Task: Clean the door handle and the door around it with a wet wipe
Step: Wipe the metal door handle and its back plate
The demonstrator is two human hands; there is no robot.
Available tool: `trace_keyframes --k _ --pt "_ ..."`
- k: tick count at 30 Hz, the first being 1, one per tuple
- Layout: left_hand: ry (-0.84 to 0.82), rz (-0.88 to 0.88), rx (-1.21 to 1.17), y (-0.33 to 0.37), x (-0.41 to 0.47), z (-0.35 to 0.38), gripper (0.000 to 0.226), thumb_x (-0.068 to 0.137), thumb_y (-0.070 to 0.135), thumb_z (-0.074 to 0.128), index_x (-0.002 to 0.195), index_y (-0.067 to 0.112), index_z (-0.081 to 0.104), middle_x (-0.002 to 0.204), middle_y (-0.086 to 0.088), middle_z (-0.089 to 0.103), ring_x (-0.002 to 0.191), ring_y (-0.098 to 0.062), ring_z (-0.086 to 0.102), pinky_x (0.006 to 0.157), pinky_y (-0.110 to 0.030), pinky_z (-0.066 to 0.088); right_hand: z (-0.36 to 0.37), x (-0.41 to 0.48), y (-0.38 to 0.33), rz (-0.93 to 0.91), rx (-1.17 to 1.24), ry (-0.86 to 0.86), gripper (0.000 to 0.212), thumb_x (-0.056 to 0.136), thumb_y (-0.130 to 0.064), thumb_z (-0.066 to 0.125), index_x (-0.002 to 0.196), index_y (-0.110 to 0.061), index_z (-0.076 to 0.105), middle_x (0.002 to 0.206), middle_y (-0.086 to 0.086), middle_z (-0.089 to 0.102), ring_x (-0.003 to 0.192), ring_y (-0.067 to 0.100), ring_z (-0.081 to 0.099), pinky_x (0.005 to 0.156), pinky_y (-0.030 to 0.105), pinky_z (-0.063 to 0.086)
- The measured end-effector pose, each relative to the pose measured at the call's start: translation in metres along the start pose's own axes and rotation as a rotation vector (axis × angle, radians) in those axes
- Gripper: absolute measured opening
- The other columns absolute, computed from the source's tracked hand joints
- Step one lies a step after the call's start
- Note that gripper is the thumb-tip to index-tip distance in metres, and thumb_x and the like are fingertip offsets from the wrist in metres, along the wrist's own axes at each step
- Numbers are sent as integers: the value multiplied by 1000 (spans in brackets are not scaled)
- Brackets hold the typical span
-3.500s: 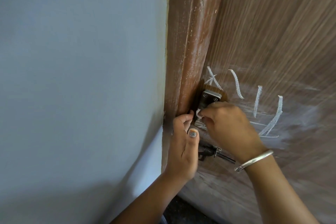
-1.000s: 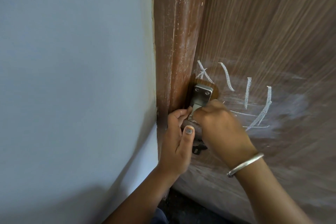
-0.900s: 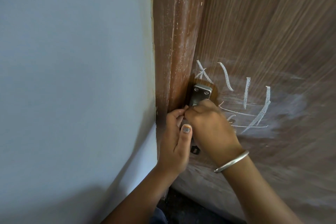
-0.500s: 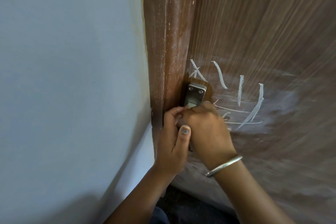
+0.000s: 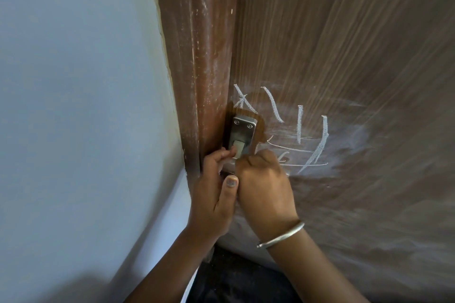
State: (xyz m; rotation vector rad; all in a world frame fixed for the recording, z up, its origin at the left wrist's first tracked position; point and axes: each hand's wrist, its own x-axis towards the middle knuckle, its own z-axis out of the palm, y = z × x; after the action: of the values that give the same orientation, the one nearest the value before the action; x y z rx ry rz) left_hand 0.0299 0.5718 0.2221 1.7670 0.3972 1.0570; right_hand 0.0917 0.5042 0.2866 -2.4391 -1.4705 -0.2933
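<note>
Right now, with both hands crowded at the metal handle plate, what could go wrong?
1. The left hand reaches the seam at the door frame, next to the handle plate; fingers might get pinched if the door shifts.
2. Chalk marks lie close right of the plate, by the right hand; a wider stroke may smear chalk onto the metal.
3. The wipe is hidden, so it may be slipping unseen.

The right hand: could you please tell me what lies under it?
Only the top of the metal plate shows above the right hand; its lower part and any wipe are covered.
</note>
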Motion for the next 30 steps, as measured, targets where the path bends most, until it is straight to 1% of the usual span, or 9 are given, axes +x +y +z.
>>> trace_keyframes --k 2,4,11,16,18,20,25,27,30 --pt "-1 25 11 2 0 2 62 91 60 30 121 8 45 124 10 55 109 2 55 86 -16 46 -7 -8 6 59 -36 57 29 63 -6 36 50 -11 61 48 4 58 52 20 57 47 22 45" --pt "8 34 23 3 -1 5 66 93 57 30 119 -1 45 125 4 54 113 3 53 89 -12 43 -9 -16 14 92 -79 118 22 60 -1 43 48 -10 60 47 5 57 51 21 57 47 22 46" --pt "39 -17 52 3 -2 5 66 92 58 30 119 1 49 119 8 59 106 1 58 84 -16 49 4 -5 2 26 -26 129 28 68 -8 40 57 -10 65 55 5 61 60 23 60 52 25 51" --pt "18 -3 57 4 -1 5 66 93 56 31 114 -3 48 122 -6 60 100 9 58 84 -10 45 3 -19 9 75 -60 114 26 67 -2 41 57 -11 64 56 5 61 59 22 58 53 25 51" --pt "15 4 66 4 1 5 66 93 56 31 111 -5 48 122 -10 60 93 -1 63 81 -5 42 1 -23 16 104 -65 135 27 64 -1 39 55 -11 62 56 5 60 58 23 58 52 25 50" --pt "22 6 77 2 1 5 60 93 52 34 109 -4 48 122 -11 60 85 -9 63 79 -3 41 0 -23 17 116 -76 156 26 64 -2 38 56 -10 62 56 6 61 60 24 60 52 26 50" --pt "28 21 98 0 -1 2 34 89 30 38 112 7 46 122 -1 59 107 3 58 87 -11 46 1 -14 9 96 -71 201 29 65 -2 35 53 -9 61 51 7 60 56 23 59 46 25 49" --pt "10 28 115 0 -2 1 34 89 33 38 112 9 46 124 -4 59 96 -9 63 80 -8 45 -4 -19 17 117 -91 193 26 60 2 36 51 -7 60 48 8 58 53 25 58 45 24 46" --pt "-1 28 158 0 -2 1 32 89 37 37 111 16 45 128 6 57 67 -37 58 56 -17 46 -12 -31 38 196 -122 189 19 43 13 56 50 -4 58 45 9 55 51 28 56 41 23 42"
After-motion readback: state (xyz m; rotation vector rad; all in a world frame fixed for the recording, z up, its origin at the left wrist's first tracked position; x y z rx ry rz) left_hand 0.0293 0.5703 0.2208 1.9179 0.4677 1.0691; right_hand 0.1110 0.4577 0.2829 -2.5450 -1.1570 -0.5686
